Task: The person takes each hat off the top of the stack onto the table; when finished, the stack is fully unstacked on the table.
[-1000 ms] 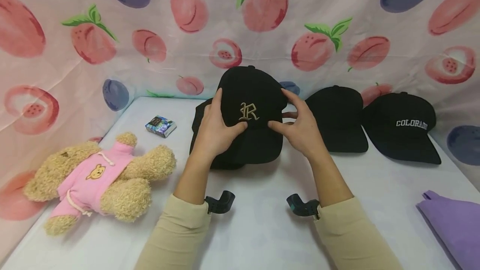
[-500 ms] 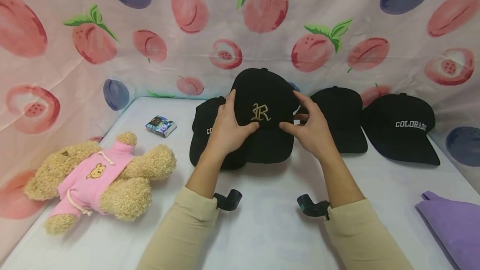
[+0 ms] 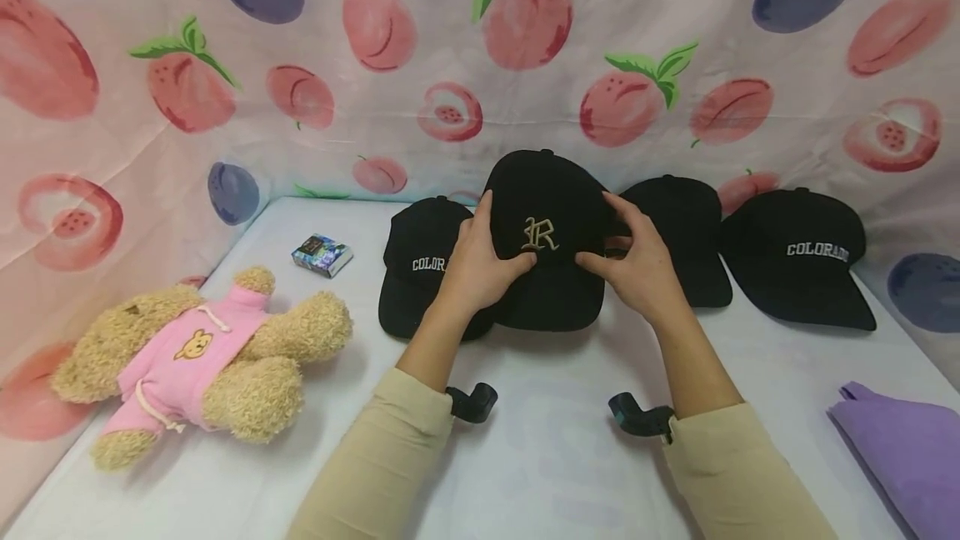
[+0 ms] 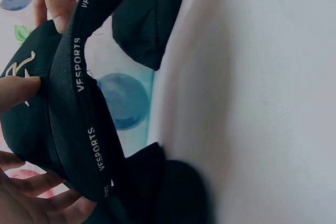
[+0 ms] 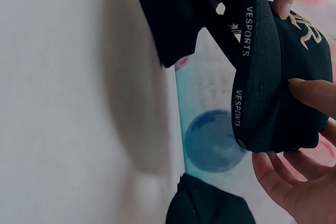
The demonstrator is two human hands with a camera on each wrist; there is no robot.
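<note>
A black baseball cap (image 3: 551, 298) with a gold R on its front is held up over the white table by both hands. My left hand (image 3: 482, 263) grips its left side, the thumb lying on the front by the R. On the other side my right hand (image 3: 639, 263) holds it the same way, fingers round the crown's edge. In the left wrist view the cap's inner band (image 4: 79, 61) shows white lettering. Partly behind the left hand sits a black Colorado cap (image 3: 408, 298); a plain black cap (image 3: 693, 248) is just beyond the right hand.
Another Colorado cap (image 3: 795, 227) sits farther right. A teddy bear (image 3: 176, 365) in a pink hoodie lies at the left, with a small patterned box (image 3: 321, 255) behind it. Folded purple cloth (image 3: 900, 457) is at the right edge. Fruit-print fabric (image 3: 525, 107) hangs behind the table.
Both hands have carried the R cap to the right and slightly lower in the head view. The left Colorado cap, earlier mostly covered, now shows much of its front.
</note>
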